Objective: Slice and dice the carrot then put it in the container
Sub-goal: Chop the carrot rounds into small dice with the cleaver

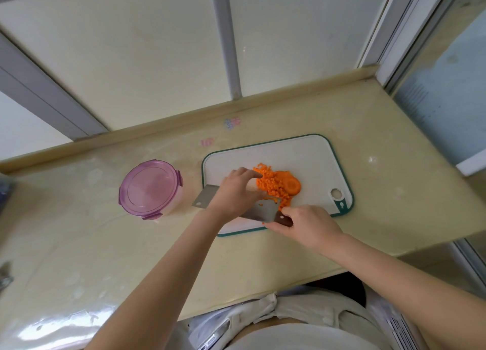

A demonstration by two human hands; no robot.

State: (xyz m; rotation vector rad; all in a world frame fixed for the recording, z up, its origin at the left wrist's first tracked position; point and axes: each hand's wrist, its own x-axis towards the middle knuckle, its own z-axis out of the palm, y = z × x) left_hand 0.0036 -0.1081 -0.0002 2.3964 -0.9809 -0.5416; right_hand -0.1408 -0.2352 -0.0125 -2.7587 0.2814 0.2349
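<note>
Clamping the wooden-handled cleaver (263, 211) is the right grip (307, 226); left grip (236, 189) lies slack on its steel.

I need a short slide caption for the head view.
Right hand grips cleaver beside diced carrot; container lidded.

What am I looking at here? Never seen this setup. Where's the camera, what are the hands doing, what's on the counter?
There is no machine here. A person wears one wide-angle camera on their head, and it looks down at their bare hands. The right hand grips the handle of a cleaver. The left hand lies over the blade, fingertips by the diced carrot; it holds nothing I can see. The dice and a few uncut carrot slices sit on a white cutting board. Left of the board on the counter stands the container, its purple lid on.
</note>
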